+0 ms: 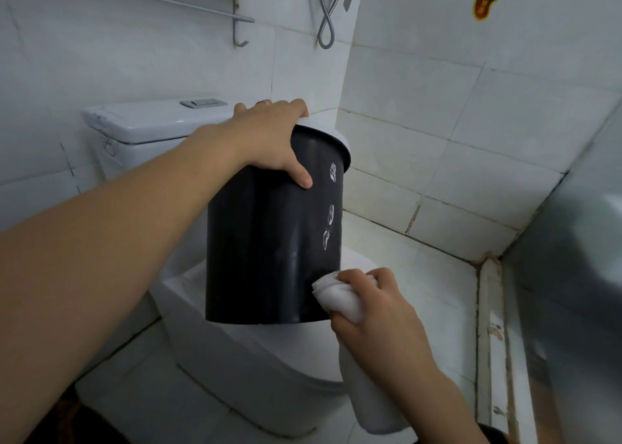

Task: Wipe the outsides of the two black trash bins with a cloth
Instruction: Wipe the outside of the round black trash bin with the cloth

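- My right fingers (361,280) are curled round a bunched white cloth (340,297), pressing it to the low right side of the black bin (269,241)
- My left hand (269,137) grips the bin's white rim (336,137), thumb down the black wall, fingers over the top
- I see the bin held tilted above the closed toilet lid (269,359)
- Cloth's loose end hangs below my right hand (380,312)
- White tiled wall (437,123) stands behind

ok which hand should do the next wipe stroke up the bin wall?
Right. The right hand already holds the white cloth against the black bin near its base; the left hand grips the rim, holding it up.
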